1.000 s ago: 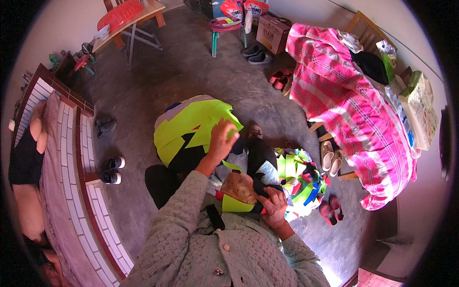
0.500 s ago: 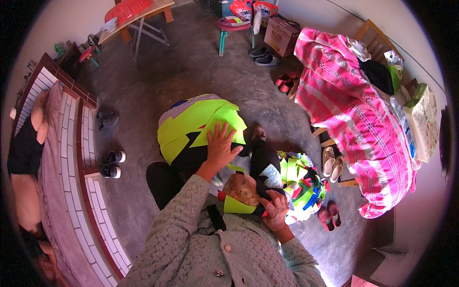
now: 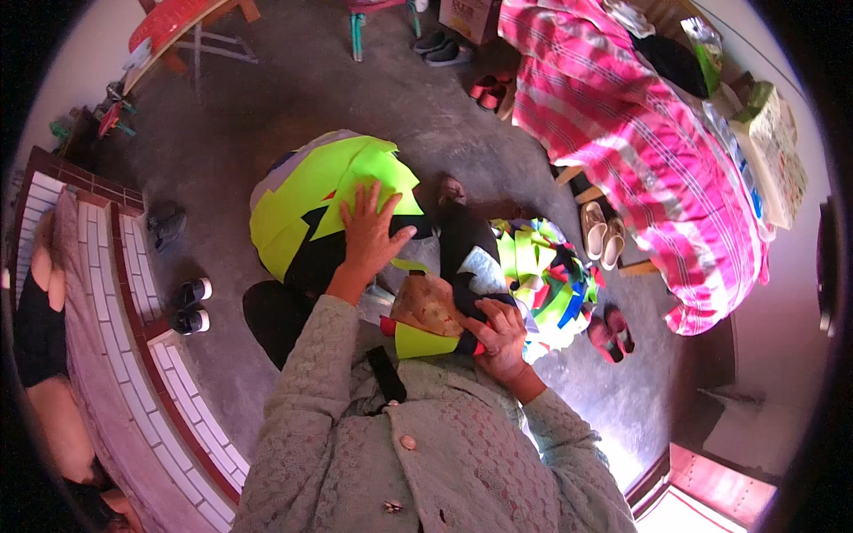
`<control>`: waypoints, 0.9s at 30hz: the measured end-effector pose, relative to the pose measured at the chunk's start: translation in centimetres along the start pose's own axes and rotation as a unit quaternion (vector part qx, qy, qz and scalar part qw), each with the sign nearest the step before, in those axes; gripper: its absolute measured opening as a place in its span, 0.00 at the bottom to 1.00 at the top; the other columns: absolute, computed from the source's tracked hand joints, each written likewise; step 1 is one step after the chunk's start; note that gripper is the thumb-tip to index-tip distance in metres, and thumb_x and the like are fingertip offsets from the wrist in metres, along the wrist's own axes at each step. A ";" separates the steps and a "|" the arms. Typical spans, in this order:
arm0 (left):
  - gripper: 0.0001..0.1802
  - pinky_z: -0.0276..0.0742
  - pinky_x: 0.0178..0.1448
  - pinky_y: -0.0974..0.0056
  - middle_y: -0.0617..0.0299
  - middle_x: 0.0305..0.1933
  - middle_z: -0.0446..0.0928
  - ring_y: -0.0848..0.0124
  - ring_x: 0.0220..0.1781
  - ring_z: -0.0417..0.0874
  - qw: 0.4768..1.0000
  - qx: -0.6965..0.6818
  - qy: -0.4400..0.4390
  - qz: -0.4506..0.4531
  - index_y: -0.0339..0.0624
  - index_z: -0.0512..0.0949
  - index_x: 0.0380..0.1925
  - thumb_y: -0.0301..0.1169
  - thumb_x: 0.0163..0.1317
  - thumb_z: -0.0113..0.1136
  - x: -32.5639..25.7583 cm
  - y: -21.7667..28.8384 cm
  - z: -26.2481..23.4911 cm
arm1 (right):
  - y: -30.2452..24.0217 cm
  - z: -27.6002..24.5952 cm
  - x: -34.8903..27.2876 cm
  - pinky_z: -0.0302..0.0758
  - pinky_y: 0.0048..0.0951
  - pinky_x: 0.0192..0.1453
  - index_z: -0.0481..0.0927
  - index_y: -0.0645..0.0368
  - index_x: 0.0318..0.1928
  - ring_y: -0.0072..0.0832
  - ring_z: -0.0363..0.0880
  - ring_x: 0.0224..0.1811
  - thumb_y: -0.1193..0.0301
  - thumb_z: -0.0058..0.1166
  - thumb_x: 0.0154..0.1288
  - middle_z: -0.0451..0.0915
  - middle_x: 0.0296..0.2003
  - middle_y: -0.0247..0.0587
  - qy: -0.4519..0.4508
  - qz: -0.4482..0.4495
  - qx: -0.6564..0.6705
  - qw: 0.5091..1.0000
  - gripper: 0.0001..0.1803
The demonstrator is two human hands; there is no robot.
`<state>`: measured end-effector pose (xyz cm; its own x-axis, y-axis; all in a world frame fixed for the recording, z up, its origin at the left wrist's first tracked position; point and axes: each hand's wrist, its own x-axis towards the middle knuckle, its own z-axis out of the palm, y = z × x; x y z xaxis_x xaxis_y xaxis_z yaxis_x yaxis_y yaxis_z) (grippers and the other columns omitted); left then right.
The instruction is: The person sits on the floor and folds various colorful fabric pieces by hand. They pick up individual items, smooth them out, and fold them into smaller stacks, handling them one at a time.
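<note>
**Left hand [image 3: 369,235] spread over the yellow stack [image 3: 311,209], right hand [image 3: 499,342] on the strip [image 3: 425,342]**

The stack of bright yellow pieces lies ahead and to my left, directly under my left fingers, which are splayed wide and grip nothing I can see. Whether they press or only hover, I cannot tell. The strip, yellow with red and dark ends, lies across my lap, its long axis running roughly left to right. It extends leftward from my right fingers, which curl over its dark end (pinching or merely pressing, I cannot tell). That hand is nearer the strip; my left is nearer the stack. A heap of coloured scraps [image 3: 544,289] sits just beyond my right hand.

As for lettering, I can read none on the cloth. The carton [image 3: 468,18], cut off by the top edge, bears pale marks too small to make out.
</note>
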<state>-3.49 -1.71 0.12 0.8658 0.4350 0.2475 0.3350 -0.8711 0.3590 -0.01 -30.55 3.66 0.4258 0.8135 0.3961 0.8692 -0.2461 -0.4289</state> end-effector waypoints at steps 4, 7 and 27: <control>0.25 0.58 0.61 0.44 0.49 0.58 0.67 0.48 0.61 0.65 0.988 -0.138 0.051 0.041 0.45 0.72 0.50 0.43 0.54 0.61 -0.9 3.2 -1.5 | -0.1 -0.4 -0.2 0.69 0.42 0.50 0.80 0.44 0.45 0.39 0.72 0.51 0.72 0.59 0.32 0.73 0.48 0.41 0.007 0.016 0.003 1.000 0.29; 0.18 0.72 0.49 0.56 0.52 0.42 0.77 0.52 0.44 0.78 0.951 -0.298 0.033 0.071 0.40 0.75 0.43 0.36 0.55 0.62 -1.8 6.1 -2.0 | 0.1 -0.1 -0.1 0.68 0.41 0.51 0.80 0.44 0.45 0.38 0.72 0.51 0.72 0.59 0.32 0.73 0.48 0.40 -0.005 0.011 0.004 1.000 0.30; 0.09 0.74 0.45 0.72 0.62 0.37 0.79 0.77 0.39 0.79 0.817 -0.541 -0.057 -0.193 0.34 0.76 0.39 0.25 0.59 0.57 -6.8 4.0 -3.2 | 4.0 0.1 0.1 0.71 0.28 0.51 0.78 0.58 0.40 0.32 0.77 0.44 0.84 0.64 0.37 0.78 0.39 0.39 0.105 0.178 0.288 0.935 0.23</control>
<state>-9.24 -7.44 2.74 0.8225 0.5524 -0.1355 0.1200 0.0642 0.9907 3.49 -31.41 1.93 0.7554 0.5974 0.2694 0.4091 -0.1087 -0.9060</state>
